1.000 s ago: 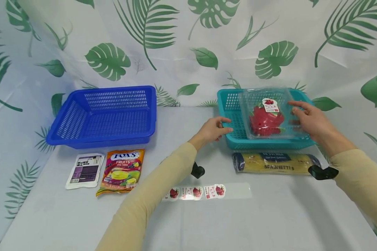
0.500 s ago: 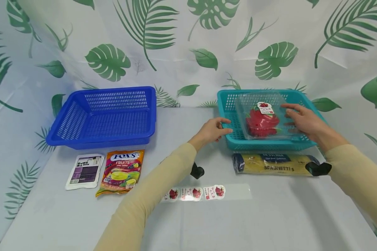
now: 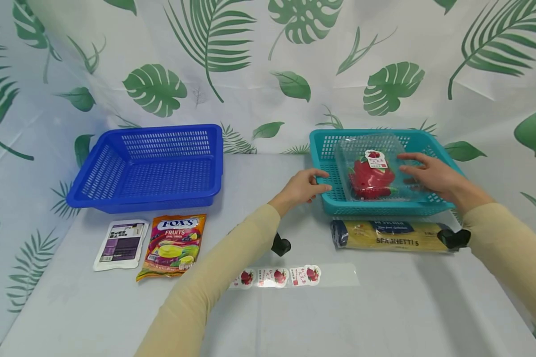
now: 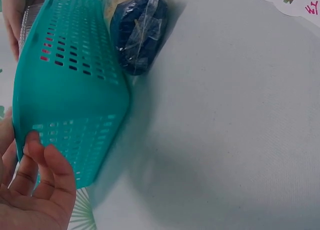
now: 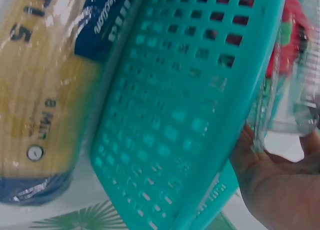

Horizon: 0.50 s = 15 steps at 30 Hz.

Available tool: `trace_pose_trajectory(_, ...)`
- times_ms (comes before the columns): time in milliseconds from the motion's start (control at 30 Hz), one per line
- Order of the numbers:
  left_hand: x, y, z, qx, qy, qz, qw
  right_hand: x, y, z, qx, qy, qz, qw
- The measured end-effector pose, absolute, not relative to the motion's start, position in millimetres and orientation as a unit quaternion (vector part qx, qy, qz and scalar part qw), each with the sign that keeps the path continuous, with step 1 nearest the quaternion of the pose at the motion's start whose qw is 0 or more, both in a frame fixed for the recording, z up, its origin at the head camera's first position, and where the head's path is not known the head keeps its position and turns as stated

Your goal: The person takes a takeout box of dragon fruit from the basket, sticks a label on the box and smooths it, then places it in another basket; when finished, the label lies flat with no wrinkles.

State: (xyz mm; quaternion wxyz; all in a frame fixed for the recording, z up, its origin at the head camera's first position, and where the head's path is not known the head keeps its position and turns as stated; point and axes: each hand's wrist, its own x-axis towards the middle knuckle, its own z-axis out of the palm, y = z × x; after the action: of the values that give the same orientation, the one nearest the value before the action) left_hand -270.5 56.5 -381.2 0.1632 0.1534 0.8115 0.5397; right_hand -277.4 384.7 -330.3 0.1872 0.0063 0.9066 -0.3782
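Note:
A clear plastic fruit box point(image 3: 369, 171) with red fruit inside and a white label on its lid sits within the teal basket point(image 3: 384, 207), slightly tilted. My right hand point(image 3: 433, 173) holds the box by its right end, and some fingers show through the clear plastic. In the right wrist view, that hand point(image 5: 280, 175) is at the box's edge beside the basket rim. My left hand point(image 3: 300, 186) pinches the basket's left rim; the left wrist view shows its fingers point(image 4: 61, 162) curled at the teal wall.
A spaghetti pack point(image 3: 393, 236) lies right in front of the teal basket. To the left stands a blue basket point(image 3: 145, 202), with a candy bag point(image 3: 171, 245) and a white-and-purple packet point(image 3: 121, 245) before it. A strip of fruit stickers point(image 3: 274, 276) lies mid-table.
The fruit box has come down and a little left into the teal basket, my right hand moving along with it. My left hand has stayed on the basket rim.

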Motion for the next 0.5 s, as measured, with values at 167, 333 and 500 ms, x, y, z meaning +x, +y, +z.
trace_pose_trajectory(167,-270,56,-381,0.153,0.811,0.54,0.164,-280,389,-330,0.0,0.893,-0.386,0.23)
trace_pose_trajectory(333,-270,57,-382,0.152,0.812,0.54,0.164,-280,395,-334,-0.009,0.898,-0.359,0.256)
trace_pose_trajectory(500,-270,57,-381,0.15,0.813,0.538,0.165,-278,398,-337,-0.015,0.891,-0.365,0.269)
